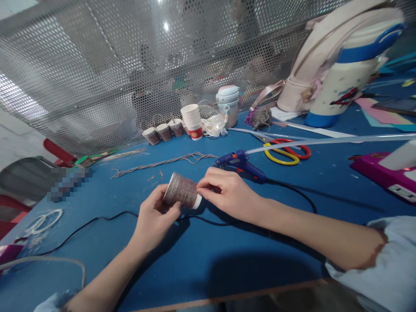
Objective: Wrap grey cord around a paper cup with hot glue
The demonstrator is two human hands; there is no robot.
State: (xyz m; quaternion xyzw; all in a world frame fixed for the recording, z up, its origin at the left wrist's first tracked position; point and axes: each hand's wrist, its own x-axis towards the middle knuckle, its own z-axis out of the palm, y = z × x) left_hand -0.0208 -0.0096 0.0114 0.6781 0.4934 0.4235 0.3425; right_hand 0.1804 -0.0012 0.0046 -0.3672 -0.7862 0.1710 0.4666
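A paper cup wrapped in grey-brown cord (182, 193) lies on its side between both hands above the blue table (208, 260). My left hand (153, 219) is closed round its wide end from below. My right hand (224, 194) pinches the cup's narrow white end with fingers pressed together. A blue hot glue gun (240, 162) lies just behind my right hand, with its black cable (292, 188) trailing right. A loose length of grey cord (162, 164) lies behind the cup.
Three cord-wrapped cups (164, 132) and a stack of paper cups (192, 121) stand at the back by the perforated metal screen. Yellow and red scissors (286, 152), a clear tube (325, 142), a small bottle (228, 104), a large flask (347, 73) and a pink box (386, 175) are to the right.
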